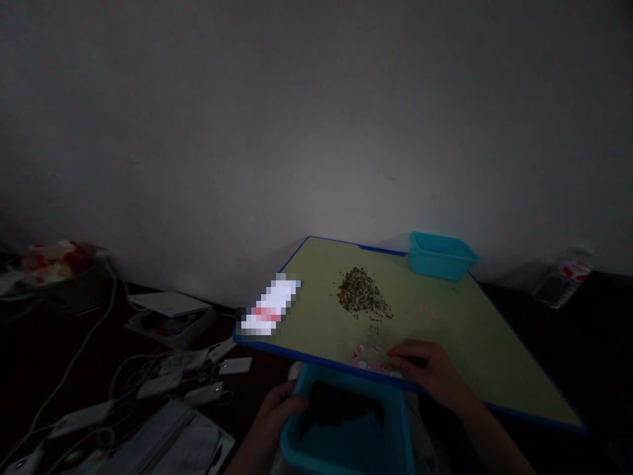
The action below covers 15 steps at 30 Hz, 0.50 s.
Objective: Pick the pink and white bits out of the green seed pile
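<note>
My left hand (279,412) is closed on the left rim of a blue plastic bin (408,435), just below the table's front edge. Dark loose material (341,406) lies inside that bin, too dim to name. With its fingertips, my right hand (428,369) pinches a small clear plastic bag (373,356) with pink and white markings at the table's front edge. Beyond the bag, a heap of small brown grains or beans (361,292) is spread on the yellowish tabletop (445,323).
A second blue bin (440,257) stands at the table's back right corner. A pixelated bright phone-like screen (270,307) lies at the left edge. White power banks or chargers with cables (202,392) clutter the left floor. A clear package (564,280) sits at right, near the wall.
</note>
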Tool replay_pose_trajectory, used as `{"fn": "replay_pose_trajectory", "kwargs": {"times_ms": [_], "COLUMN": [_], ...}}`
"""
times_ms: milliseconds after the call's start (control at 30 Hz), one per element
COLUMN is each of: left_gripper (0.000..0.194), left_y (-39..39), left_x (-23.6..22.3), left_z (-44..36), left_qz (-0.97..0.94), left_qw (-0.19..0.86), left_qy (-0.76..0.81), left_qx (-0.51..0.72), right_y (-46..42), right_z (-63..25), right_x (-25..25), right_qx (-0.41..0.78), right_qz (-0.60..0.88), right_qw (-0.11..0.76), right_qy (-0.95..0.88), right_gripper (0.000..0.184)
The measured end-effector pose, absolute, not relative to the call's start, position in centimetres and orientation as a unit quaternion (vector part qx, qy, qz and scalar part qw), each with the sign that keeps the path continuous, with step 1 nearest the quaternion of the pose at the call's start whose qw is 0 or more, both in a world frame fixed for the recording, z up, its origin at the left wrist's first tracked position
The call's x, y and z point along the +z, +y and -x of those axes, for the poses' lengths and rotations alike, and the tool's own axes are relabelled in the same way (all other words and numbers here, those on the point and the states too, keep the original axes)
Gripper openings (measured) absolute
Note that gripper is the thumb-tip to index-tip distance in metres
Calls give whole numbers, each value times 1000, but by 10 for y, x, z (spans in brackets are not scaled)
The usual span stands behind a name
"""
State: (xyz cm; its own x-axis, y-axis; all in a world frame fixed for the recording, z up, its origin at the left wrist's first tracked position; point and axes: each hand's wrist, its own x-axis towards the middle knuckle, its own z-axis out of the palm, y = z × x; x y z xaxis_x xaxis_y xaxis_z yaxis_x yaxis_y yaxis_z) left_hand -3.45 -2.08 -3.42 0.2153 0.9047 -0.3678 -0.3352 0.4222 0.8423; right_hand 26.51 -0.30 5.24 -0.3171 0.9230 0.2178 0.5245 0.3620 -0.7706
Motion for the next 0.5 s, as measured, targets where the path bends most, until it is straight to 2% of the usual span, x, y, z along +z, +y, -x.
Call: {"fn": "replay_pose_trajectory", "kwargs": {"times_ms": [300, 500], "left_gripper": [24, 23], "left_y": [-36, -36], "left_x": [12, 10], "left_z": [27, 28], "left_qz": [-304, -301], "left_qw": [697, 685], "left_qy": [476, 485], "left_qx": [441, 452], "right_y": [-4, -6], "right_z": [-265, -268], "right_x": [52, 48], "right_qx": [277, 195], "right_qz": [487, 522], "right_qw": [331, 360], "right_qy": [-759, -749], "right_gripper": [20, 20]}}
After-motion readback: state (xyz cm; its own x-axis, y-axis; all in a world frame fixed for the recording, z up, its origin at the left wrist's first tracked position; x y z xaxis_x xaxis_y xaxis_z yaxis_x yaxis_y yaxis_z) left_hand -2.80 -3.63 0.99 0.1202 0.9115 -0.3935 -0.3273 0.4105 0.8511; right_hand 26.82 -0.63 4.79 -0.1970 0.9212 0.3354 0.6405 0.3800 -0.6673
